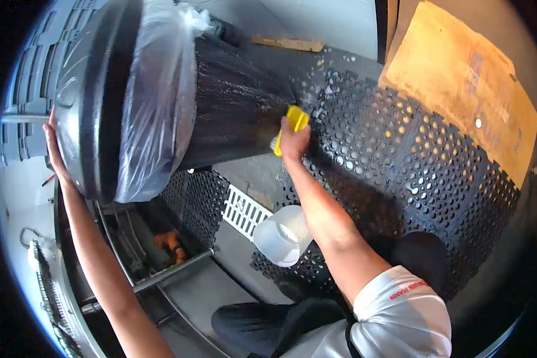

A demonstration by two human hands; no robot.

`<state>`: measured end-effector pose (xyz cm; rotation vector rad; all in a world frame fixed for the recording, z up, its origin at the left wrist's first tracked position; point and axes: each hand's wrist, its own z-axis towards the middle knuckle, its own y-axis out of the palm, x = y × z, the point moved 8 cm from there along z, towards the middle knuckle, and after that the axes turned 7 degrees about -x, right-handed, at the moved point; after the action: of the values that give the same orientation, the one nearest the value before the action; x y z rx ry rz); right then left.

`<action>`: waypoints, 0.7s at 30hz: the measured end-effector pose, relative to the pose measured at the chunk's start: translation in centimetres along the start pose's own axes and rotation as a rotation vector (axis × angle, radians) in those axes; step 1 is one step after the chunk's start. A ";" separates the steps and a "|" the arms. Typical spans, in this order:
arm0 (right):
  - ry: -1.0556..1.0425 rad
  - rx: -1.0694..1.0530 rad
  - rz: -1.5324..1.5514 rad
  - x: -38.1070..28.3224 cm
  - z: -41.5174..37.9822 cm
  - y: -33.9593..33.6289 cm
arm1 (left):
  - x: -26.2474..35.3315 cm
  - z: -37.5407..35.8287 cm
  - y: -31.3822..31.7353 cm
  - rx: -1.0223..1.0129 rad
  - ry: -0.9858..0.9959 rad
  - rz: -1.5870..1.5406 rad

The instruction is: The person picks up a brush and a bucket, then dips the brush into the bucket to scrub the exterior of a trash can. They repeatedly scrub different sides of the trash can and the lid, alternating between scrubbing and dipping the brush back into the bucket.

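Observation:
A black trash bin (pixel 235 98) is tilted on its side, its body wet with streaks of suds. Clear plastic bag film (pixel 158 101) is gathered around it just below the domed black lid (pixel 83 89). My left hand (pixel 55 149) lies against the outside of the lid, fingers stretched along its edge. Near the bin's base, my right hand (pixel 295 140) is closed around a yellow scrub brush (pixel 298 117), with its pale bristles at the bin's side. Below my right forearm, a translucent plastic container (pixel 274 235) stands on the floor.
Black perforated rubber mats (pixel 370 131) cover much of the wet floor. A white drain grate (pixel 244 210) lies beside the container. Flattened cardboard (pixel 459 89) rests at the right. Stacked grey crates (pixel 33 77) stand at the left, above a metal-framed rack (pixel 173 271) with an orange pipe fitting (pixel 172 246).

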<state>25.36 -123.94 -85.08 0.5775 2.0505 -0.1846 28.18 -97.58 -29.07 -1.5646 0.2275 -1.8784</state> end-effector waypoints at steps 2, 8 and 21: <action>-0.111 -0.098 0.175 -3.5 -0.9 -0.1 | 0.1 -0.6 0.8 0.038 -0.034 0.006; 0.034 -0.065 0.116 2.6 1.8 -1.0 | 0.1 0.2 0.6 0.006 -0.014 0.026; -0.076 -0.502 0.342 -8.8 5.3 3.4 | -1.2 0.3 -1.4 0.053 -0.149 -0.074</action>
<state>34.80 -125.66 -80.04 0.5787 1.7965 0.4890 28.01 -95.70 -29.24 -1.6884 0.0544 -1.7975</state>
